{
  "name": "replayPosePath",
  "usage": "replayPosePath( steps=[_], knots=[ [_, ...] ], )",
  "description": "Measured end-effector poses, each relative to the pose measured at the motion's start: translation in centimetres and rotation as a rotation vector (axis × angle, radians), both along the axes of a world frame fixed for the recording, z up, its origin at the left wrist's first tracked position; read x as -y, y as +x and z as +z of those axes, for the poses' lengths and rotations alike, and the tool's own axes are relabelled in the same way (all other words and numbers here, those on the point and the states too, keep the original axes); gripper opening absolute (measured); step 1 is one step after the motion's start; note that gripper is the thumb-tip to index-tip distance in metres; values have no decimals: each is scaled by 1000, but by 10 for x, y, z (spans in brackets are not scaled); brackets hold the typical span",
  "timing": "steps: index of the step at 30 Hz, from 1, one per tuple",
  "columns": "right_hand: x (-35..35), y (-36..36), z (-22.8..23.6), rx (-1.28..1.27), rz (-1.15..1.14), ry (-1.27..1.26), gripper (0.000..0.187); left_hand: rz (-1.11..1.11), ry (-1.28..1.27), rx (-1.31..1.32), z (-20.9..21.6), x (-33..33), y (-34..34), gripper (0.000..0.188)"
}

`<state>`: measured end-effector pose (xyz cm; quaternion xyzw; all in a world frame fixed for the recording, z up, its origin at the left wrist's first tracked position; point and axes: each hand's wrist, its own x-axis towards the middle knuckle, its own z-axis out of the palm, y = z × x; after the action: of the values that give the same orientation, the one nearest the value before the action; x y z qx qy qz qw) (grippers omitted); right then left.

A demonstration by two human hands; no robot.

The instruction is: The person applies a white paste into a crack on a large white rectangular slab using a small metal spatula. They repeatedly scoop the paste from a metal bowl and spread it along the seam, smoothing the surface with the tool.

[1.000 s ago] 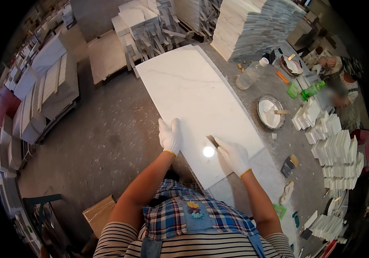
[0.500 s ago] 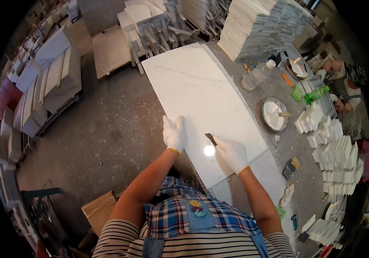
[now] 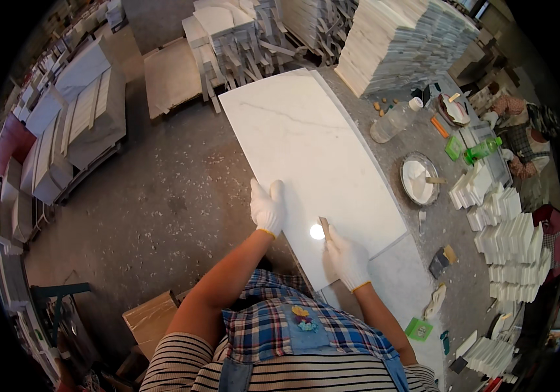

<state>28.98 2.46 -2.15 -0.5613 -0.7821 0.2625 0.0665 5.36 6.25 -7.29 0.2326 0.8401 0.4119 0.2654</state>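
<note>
In front of me a white marble slab with faint grey veins lies flat on the worktable, with another slab partly showing beneath it. My left hand, in a white knit glove, grips the slab's left edge, thumb on top; its other fingers are partly hidden. Over the near right part of the slab, my gloved right hand holds a thin flat scraper, its tip pointing away from me. A bright round reflection shines beside the blade. The scraper's grip end is hidden in the glove.
Right of the slab stand a bowl of white paste, a clear plastic bottle and a green bottle. Stacked white pieces line the right side. A tall slab stack rises behind. Another person works at far right.
My right hand has drawn slightly toward me, and the scraper has turned from pointing left to pointing away. My left hand keeps its place on the slab edge.
</note>
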Motion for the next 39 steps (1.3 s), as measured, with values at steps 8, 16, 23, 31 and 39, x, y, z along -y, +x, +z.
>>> replayPosePath(
  steps=[8,16,23,31,39],
  knots=[
    [-50,5,5,-121,190,222,37,9,45,-4,-9,0,-1,86],
    [-78,-3,8,-78,400,246,30,-15,38,9,-3,0,-2,88],
    [-69,0,25,54,444,181,34,-5,20,-20,-4,0,-2,87],
    [-53,10,34,138,474,108,33,13,0,-25,-5,1,-2,88],
    [-71,8,12,-160,352,271,33,-6,32,-3,3,1,1,87]
  ],
)
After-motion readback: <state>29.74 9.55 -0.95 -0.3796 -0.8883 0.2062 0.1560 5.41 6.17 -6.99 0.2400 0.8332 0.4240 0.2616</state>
